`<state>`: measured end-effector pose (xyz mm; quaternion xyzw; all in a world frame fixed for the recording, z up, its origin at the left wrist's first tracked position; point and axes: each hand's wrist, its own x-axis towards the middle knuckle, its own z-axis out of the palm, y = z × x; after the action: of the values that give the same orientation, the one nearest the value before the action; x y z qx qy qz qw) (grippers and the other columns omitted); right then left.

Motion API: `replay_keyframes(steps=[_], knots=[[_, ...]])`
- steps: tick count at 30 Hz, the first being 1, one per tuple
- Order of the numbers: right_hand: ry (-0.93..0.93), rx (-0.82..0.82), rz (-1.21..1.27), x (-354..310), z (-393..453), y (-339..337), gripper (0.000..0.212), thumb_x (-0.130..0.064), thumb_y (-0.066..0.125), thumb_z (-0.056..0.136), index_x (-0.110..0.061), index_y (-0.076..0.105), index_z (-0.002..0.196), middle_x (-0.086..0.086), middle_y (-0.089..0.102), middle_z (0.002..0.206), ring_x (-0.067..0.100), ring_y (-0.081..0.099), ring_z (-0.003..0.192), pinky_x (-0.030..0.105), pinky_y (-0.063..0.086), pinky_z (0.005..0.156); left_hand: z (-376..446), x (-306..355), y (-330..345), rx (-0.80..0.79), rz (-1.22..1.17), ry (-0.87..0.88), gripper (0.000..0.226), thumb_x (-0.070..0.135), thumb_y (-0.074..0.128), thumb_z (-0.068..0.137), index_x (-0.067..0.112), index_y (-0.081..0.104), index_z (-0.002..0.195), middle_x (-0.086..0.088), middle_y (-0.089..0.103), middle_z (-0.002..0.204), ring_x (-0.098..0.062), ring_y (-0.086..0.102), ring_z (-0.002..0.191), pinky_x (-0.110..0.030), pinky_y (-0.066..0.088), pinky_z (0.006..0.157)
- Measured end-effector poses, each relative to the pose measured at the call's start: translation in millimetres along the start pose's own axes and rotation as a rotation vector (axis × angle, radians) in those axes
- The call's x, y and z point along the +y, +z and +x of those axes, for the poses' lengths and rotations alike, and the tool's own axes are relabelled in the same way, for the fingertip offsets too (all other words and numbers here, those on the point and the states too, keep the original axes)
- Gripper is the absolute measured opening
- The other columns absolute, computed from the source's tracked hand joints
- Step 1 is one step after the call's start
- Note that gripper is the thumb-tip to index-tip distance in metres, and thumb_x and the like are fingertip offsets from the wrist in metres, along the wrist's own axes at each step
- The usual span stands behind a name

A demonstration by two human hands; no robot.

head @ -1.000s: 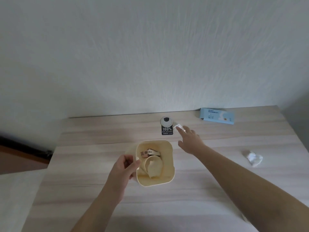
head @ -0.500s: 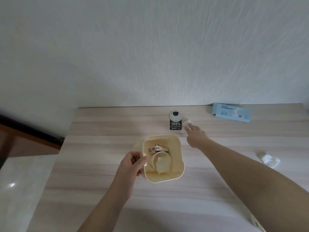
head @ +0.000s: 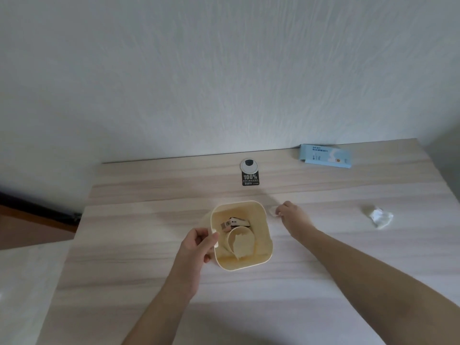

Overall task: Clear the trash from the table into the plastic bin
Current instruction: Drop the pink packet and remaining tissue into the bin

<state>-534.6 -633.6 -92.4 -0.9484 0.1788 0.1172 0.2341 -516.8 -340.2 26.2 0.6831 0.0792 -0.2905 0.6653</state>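
Reading "100%", black label [head: 250, 178]

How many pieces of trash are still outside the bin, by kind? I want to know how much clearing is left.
Small white scrap pinched in the right hand: 1
Crumpled white tissue on the table: 1
Blue packet by the wall: 1
Total: 3

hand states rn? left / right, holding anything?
Left hand: closed on the rim of the plastic bin.
Right hand: fingers pinched on a small white scrap, just right of the bin.
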Motion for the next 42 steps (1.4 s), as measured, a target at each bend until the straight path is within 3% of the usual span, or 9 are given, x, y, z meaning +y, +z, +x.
replay_keyframes(steps=[6, 9, 13, 16, 19, 25, 30, 38, 42], knots=[[0.048, 0.200, 0.172, -9.4, -44.8, 0.4, 0.024, -0.001, 0.055, 0.090, -0.006, 0.067, 0.111, 0.014, 0.065, 0.107, 0.036, 0.062, 0.096, 0.037, 0.045, 0.077, 1.4, -4.1, -16.3, -0.071, 0.004, -0.024, 0.045, 0.034, 0.074, 0.069, 0.005, 0.061, 0.101, -0.003, 0.059, 0.079, -0.016, 0.049, 0.069, -0.029, 0.038, 0.057], [0.136, 0.315, 0.264, -16.0, -65.3, -9.1, 0.026, -0.006, 0.056, 0.092, -0.009, 0.064, 0.117, 0.011, 0.064, 0.110, 0.029, 0.060, 0.098, 0.031, 0.044, 0.078, 1.8, -1.8, -10.8, -0.100, -0.009, -0.041, 0.040, 0.031, 0.073, 0.070, 0.007, 0.060, 0.099, 0.000, 0.058, 0.075, -0.016, 0.048, 0.069, -0.032, 0.036, 0.060], [0.250, 0.421, 0.424, -21.1, -88.9, -20.8, 0.019, -0.011, 0.058, 0.092, -0.013, 0.069, 0.107, 0.004, 0.063, 0.104, 0.020, 0.060, 0.090, 0.024, 0.041, 0.073, 1.7, -0.2, 2.4, -0.182, -0.036, -0.038, 0.038, 0.030, 0.073, 0.071, 0.008, 0.060, 0.100, -0.007, 0.056, 0.083, -0.021, 0.049, 0.075, -0.038, 0.036, 0.067], [0.308, 0.543, 0.517, -22.1, -103.0, -42.8, 0.014, -0.016, 0.060, 0.092, -0.016, 0.071, 0.100, -0.001, 0.066, 0.098, 0.013, 0.060, 0.085, 0.019, 0.041, 0.073, 1.8, 1.5, 11.3, -0.259, -0.022, -0.050, 0.039, 0.032, 0.074, 0.068, 0.011, 0.060, 0.097, 0.001, 0.061, 0.074, -0.014, 0.055, 0.067, -0.035, 0.040, 0.066], [0.386, 0.607, 0.470, -11.8, -114.2, -69.6, 0.014, -0.020, 0.062, 0.091, -0.016, 0.072, 0.100, 0.000, 0.069, 0.095, 0.014, 0.060, 0.082, 0.023, 0.041, 0.071, 3.4, 2.5, 21.0, -0.325, 0.003, -0.044, 0.039, 0.034, 0.075, 0.067, 0.011, 0.061, 0.096, -0.001, 0.061, 0.077, -0.016, 0.054, 0.068, -0.035, 0.041, 0.066], [0.637, 0.541, 0.393, 42.7, -130.3, -108.8, 0.021, -0.026, 0.064, 0.090, -0.013, 0.071, 0.105, 0.011, 0.070, 0.108, 0.028, 0.064, 0.092, 0.026, 0.039, 0.070, 5.3, 4.7, 44.1, -0.390, 0.039, -0.032, 0.045, 0.040, 0.077, 0.063, 0.011, 0.062, 0.094, -0.005, 0.062, 0.080, -0.015, 0.056, 0.066, -0.030, 0.045, 0.061], [0.617, 0.494, 0.341, 73.5, -135.2, -107.1, 0.019, -0.025, 0.064, 0.090, -0.009, 0.072, 0.096, 0.010, 0.066, 0.124, 0.031, 0.063, 0.100, 0.027, 0.040, 0.069, 3.4, 3.2, 63.6, -0.393, 0.044, -0.037, 0.039, 0.034, 0.074, 0.068, 0.009, 0.062, 0.095, -0.008, 0.062, 0.084, -0.017, 0.059, 0.071, -0.030, 0.045, 0.061], [0.628, 0.361, 0.363, 138.1, -117.5, -106.5, 0.018, -0.021, 0.067, 0.088, -0.009, 0.073, 0.098, 0.014, 0.071, 0.110, 0.032, 0.063, 0.086, 0.026, 0.039, 0.068, 1.9, -5.0, 96.8, -0.318, 0.069, -0.023, 0.033, 0.024, 0.071, 0.078, 0.004, 0.060, 0.101, -0.013, 0.059, 0.089, -0.017, 0.057, 0.071, -0.025, 0.048, 0.056], [0.556, 0.272, 0.292, 170.6, -102.1, -102.6, 0.021, -0.022, 0.066, 0.088, -0.007, 0.070, 0.103, 0.009, 0.057, 0.133, 0.030, 0.051, 0.120, 0.031, 0.043, 0.088, -1.3, -15.4, 119.7, -0.241, 0.102, -0.029, 0.025, 0.019, 0.066, 0.087, 0.003, 0.059, 0.105, -0.014, 0.062, 0.092, -0.023, 0.055, 0.076, -0.032, 0.043, 0.062]])
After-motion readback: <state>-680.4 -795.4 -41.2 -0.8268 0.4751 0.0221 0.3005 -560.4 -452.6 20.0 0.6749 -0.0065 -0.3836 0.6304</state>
